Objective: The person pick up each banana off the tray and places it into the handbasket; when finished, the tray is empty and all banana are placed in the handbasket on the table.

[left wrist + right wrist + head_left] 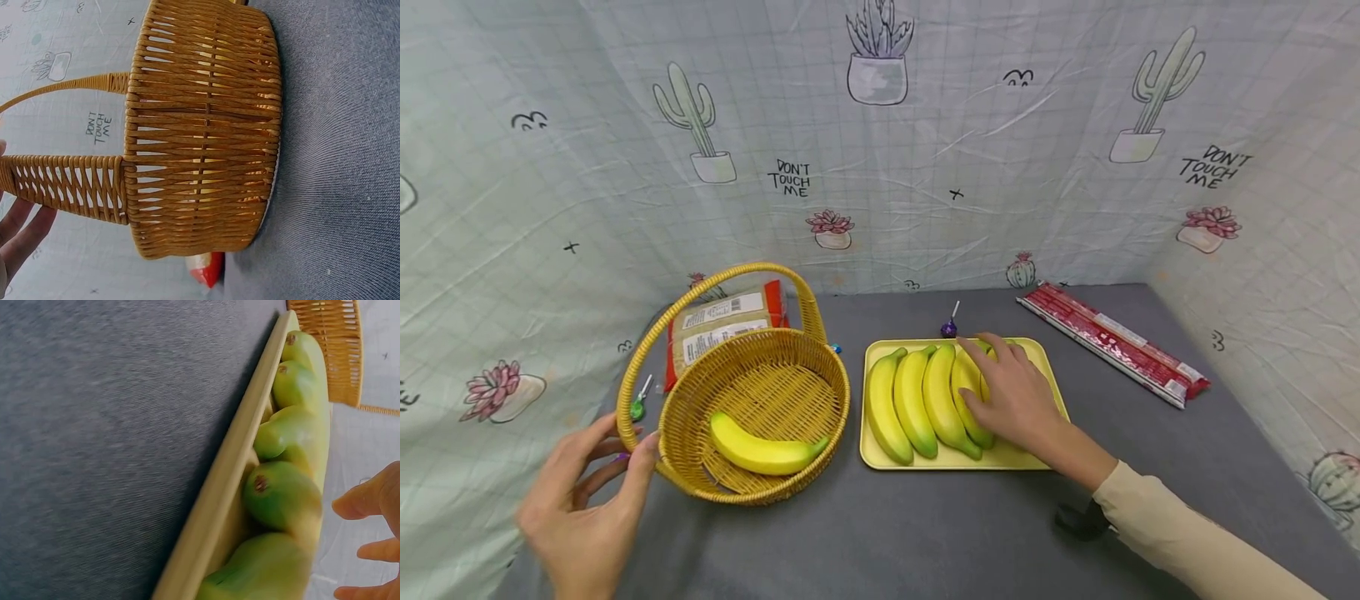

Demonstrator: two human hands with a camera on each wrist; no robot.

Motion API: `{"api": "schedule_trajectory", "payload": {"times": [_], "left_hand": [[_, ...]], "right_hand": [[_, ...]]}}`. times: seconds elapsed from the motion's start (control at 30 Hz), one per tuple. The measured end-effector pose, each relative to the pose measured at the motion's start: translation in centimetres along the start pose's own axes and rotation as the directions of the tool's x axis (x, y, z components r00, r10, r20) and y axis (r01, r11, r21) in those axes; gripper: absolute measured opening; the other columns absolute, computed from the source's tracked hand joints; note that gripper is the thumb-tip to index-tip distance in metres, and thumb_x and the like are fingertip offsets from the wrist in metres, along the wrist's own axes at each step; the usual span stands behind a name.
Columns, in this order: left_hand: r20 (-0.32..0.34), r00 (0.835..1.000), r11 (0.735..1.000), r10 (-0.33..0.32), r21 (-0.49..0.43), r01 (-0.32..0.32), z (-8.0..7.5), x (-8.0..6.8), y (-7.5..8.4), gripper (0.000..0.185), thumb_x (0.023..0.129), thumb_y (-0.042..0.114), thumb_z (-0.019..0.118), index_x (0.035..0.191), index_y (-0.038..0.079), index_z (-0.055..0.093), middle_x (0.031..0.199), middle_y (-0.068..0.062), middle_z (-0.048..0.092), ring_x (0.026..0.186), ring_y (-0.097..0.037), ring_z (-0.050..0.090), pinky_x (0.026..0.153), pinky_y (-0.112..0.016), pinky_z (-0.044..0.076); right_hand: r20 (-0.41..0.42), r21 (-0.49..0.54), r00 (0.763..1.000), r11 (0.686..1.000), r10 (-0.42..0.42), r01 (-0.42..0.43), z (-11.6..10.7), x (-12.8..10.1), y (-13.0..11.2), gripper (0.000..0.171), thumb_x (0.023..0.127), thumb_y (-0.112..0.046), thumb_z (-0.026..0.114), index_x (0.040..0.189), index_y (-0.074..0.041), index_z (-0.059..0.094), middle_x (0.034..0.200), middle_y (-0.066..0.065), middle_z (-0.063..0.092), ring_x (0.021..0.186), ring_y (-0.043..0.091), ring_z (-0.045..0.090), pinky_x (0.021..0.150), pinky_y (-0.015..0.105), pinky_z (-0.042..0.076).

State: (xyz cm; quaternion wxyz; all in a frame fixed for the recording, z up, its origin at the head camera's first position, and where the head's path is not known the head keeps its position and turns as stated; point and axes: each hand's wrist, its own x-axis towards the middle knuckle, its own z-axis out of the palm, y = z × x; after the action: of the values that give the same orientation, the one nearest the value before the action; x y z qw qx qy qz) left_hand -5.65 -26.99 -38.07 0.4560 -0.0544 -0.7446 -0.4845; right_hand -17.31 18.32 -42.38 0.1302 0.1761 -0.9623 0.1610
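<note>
A woven basket [752,497] with a hoop handle [737,271] stands at the left and holds one yellow banana [763,452]. My left hand [631,439] is at the foot of the handle, with the thumb by the rim and the fingers [19,231] fairly straight beside the handle [62,187], not wrapped round it. To the right, a yellow tray [955,460] carries several bananas [910,400] side by side. My right hand [1000,383] lies spread over the rightmost bananas with the thumb at one banana's side. In the right wrist view its fingertips [369,500] hover just off the bananas [287,487].
A red and tan packet [722,321] leans behind the basket, and a green lollipop [638,408] lies to the basket's left. A purple lollipop [950,327] sits behind the tray. A long red packet [1112,342] lies at the back right. Cactus-print cloth walls enclose the grey table [887,533].
</note>
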Motion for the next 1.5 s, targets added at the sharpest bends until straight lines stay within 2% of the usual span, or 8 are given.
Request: {"api": "schedule_trajectory", "payload": {"times": [0.2, 0.43, 0.77, 1.13, 1.33, 1.5], "left_hand": [[-0.003, 1.0, 1.0, -0.002, 0.0, 0.002, 0.1, 0.0, 0.2, 0.039, 0.078, -0.017, 0.084, 0.115, -0.015, 0.074, 0.105, -0.019, 0.073, 0.092, -0.012, 0.071, 0.074, -0.011, 0.059], [0.004, 1.0, 1.0, -0.004, 0.003, 0.004, 0.7, 0.2, 2.5, 0.036, 0.08, -0.018, 0.081, 0.116, -0.016, 0.073, 0.103, -0.01, 0.073, 0.09, -0.009, 0.07, 0.074, -0.009, 0.058], [0.004, 1.0, 1.0, 0.006, -0.012, -0.006, 0.1, 0.1, 0.3, 0.039, 0.078, -0.018, 0.083, 0.116, -0.015, 0.074, 0.103, -0.019, 0.072, 0.092, -0.012, 0.071, 0.074, -0.011, 0.059], [0.01, 1.0, 1.0, 0.014, 0.001, -0.014, 0.5, 0.2, 2.1, 0.036, 0.08, -0.018, 0.082, 0.115, -0.016, 0.073, 0.102, -0.011, 0.073, 0.09, -0.009, 0.07, 0.074, -0.01, 0.058], [0.012, 1.0, 1.0, 0.012, 0.003, -0.012, 0.5, 0.2, 2.2, 0.037, 0.08, -0.019, 0.081, 0.116, -0.016, 0.073, 0.101, -0.012, 0.073, 0.089, -0.009, 0.07, 0.073, -0.01, 0.058], [0.014, 1.0, 1.0, 0.009, 0.013, -0.009, 0.5, 0.3, 2.3, 0.037, 0.08, -0.019, 0.082, 0.116, -0.016, 0.073, 0.101, -0.011, 0.073, 0.09, -0.009, 0.07, 0.074, -0.01, 0.058]], "right_hand": [[0.017, 0.001, 0.999, 0.999, 0.039, -0.039, 0.3, -0.6, 1.0, 0.07, 0.092, -0.029, 0.079, 0.155, -0.01, 0.054, 0.15, 0.026, 0.049, 0.121, 0.053, 0.054, 0.086, 0.069, 0.057], [0.02, -0.017, 0.996, 0.996, 0.082, -0.082, 0.3, -1.2, 1.8, 0.067, 0.094, -0.03, 0.075, 0.155, -0.01, 0.054, 0.15, 0.026, 0.049, 0.125, 0.052, 0.053, 0.078, 0.072, 0.059], [0.009, -0.018, 0.996, 0.996, 0.088, -0.088, 0.3, -1.7, 2.2, 0.068, 0.093, -0.027, 0.076, 0.154, -0.008, 0.055, 0.147, 0.028, 0.051, 0.123, 0.053, 0.054, 0.078, 0.07, 0.059], [0.031, -0.035, 0.993, 0.993, 0.113, -0.112, 1.0, -2.6, 2.8, 0.071, 0.088, -0.025, 0.079, 0.151, -0.003, 0.056, 0.144, 0.034, 0.051, 0.116, 0.055, 0.057, 0.076, 0.071, 0.059], [0.029, -0.031, 0.991, 0.991, 0.128, -0.127, 1.1, -3.0, 3.1, 0.071, 0.09, -0.027, 0.077, 0.15, 0.002, 0.055, 0.144, 0.034, 0.051, 0.115, 0.053, 0.058, 0.074, 0.07, 0.06], [0.03, -0.026, 0.99, 0.991, 0.135, -0.135, 1.2, -3.2, 3.4, 0.071, 0.09, -0.026, 0.077, 0.151, 0.002, 0.054, 0.144, 0.034, 0.05, 0.115, 0.053, 0.059, 0.071, 0.07, 0.06]]}}
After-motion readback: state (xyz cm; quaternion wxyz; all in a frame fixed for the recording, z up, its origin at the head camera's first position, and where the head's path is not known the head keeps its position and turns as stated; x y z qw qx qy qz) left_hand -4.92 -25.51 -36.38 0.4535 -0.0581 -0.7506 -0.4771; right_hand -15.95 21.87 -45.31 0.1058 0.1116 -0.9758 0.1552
